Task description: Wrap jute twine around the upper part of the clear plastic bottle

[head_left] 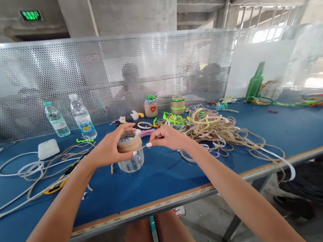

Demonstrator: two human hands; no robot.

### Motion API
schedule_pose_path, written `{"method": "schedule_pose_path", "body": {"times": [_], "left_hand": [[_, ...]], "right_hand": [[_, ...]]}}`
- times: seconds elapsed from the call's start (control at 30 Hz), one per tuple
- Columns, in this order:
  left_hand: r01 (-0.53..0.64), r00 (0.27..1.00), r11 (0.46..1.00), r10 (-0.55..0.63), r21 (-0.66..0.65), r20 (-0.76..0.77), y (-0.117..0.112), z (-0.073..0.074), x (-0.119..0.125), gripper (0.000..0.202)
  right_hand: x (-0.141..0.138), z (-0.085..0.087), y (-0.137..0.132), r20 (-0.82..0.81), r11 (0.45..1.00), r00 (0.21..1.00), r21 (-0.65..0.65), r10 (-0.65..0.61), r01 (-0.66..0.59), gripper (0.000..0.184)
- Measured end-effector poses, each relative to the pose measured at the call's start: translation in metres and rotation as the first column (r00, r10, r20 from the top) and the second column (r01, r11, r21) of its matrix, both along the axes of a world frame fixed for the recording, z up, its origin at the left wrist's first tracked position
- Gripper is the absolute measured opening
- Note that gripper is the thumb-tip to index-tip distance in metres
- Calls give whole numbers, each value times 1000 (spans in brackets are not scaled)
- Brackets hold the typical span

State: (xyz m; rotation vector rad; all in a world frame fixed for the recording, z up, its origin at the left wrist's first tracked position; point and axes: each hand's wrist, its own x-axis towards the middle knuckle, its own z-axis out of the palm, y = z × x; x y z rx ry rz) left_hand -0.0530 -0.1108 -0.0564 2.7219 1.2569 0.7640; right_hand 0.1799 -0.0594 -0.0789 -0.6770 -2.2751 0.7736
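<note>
My left hand is curling around a clear jar, and my right hand is pinching a thin strand. Brown twine is covering the jar's top, but its bottom is showing bare.

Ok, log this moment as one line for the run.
left hand: holds twine-wrapped clear jar | right hand: pinches twine strand | nearby: twine pile

Nothing reads clearly from here: the glowing green rectangular exit sign and the printed characters along the tan table-edge strip both stay blurred.

Bare L hand, bare R hand, white-painted nails.
</note>
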Motion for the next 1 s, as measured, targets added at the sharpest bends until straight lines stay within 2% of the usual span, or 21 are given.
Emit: {"method": "schedule_pose_path", "body": {"times": [0.4, 0.53, 0.6, 0.67, 0.73, 0.77, 0.8, 0.87, 1.0], "left_hand": [[7, 999, 1000, -6, -20, 41, 2, -2, 2, 60], [73, 993, 996, -67, -53, 100, 8, -2, 1, 54], [146, 981, 985, -133, -88, 142, 12, -3, 1, 48], [142, 982, 989, -137, -30, 129, 15, -5, 2, 46], [5, 997, 989, -16, 145, 75, 15, -8, 4, 51], [-76, 996, 970, 66, 232, 51, 14, -9, 5, 54], [-138, 990, 949, 135, 284, 30, 13, -10, 7, 56], [-191, 979, 943, 203, 274, -15, 11, -11, 8, 54], [-123, 991, 986, 127, 112, -31, 7, -8, 5, 47]], "right_hand": [[-21, -19, 19, -108, 999, 994, 17, -27, 29, 16], [-28, -25, 28, -199, 995, 979, -93, -50, 32, 16], [-31, -28, 31, -212, 984, 977, -176, -31, -7, 29], [-31, -32, 32, -202, 968, 978, -229, 50, -97, 45], [-32, -35, 32, -211, 958, 971, -235, 117, -166, 47], [-32, -36, 30, -224, 960, 967, -223, 118, -169, 46], [-32, -36, 27, -238, 967, 966, -207, 99, -150, 45], [-34, -35, 19, -248, 983, 969, -176, 9, -54, 42], [-40, -30, 1, -219, 974, 949, -61, -226, 218, 38]]}}
